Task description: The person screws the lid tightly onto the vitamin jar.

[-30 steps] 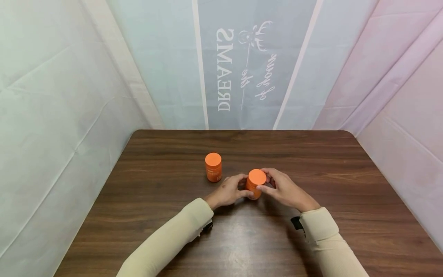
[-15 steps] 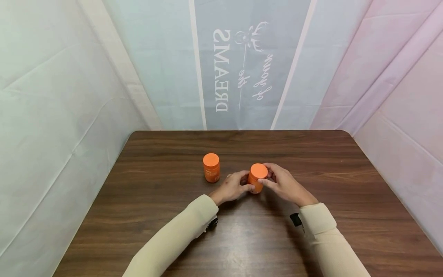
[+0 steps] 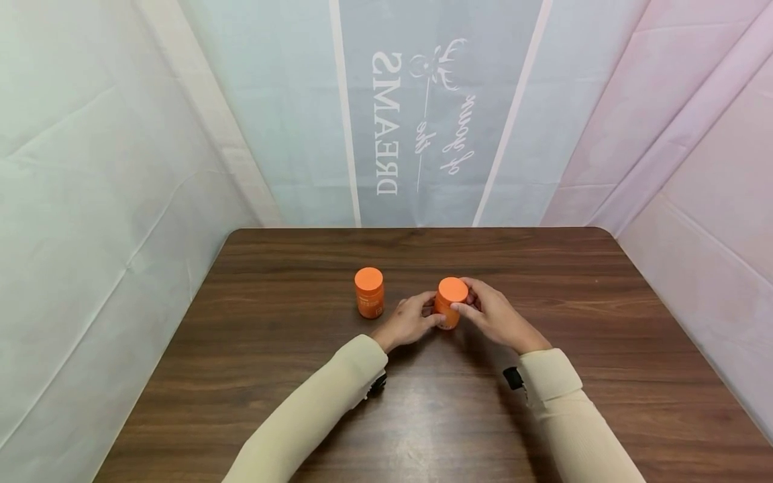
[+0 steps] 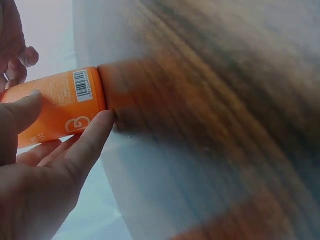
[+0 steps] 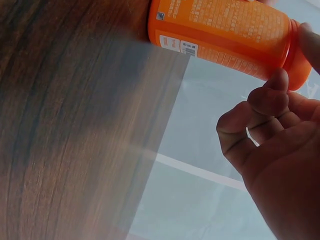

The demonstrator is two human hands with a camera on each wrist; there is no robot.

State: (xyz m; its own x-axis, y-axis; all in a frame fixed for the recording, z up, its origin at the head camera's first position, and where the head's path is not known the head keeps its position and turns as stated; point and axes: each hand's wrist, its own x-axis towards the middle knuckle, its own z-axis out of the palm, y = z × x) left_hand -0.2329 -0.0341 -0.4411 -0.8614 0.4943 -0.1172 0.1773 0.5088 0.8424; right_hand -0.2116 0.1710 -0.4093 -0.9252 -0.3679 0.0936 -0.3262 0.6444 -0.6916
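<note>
Two orange jars with orange lids are on the wooden table. My left hand (image 3: 410,320) holds the right-hand jar (image 3: 446,314) low on its body; the left wrist view shows fingers (image 4: 92,142) around its base, near a barcode label (image 4: 82,85). Thumb and fingers of my right hand (image 3: 498,317) pinch the same jar at its lid (image 5: 298,60), from the right. Its base shows right at the tabletop in the left wrist view. The other jar (image 3: 370,295) stands upright by itself, left of my left hand.
The dark wood table (image 3: 290,376) reaches to hanging cloths on its left, back and right. Mirrored lettering (image 3: 386,124) is printed on the back cloth (image 3: 423,201). Black wrist straps (image 3: 513,378) show below both pale sleeves (image 3: 326,396).
Both hands and the jar they hold have shifted a little toward the back of the table. The other jar has stayed where it stands.
</note>
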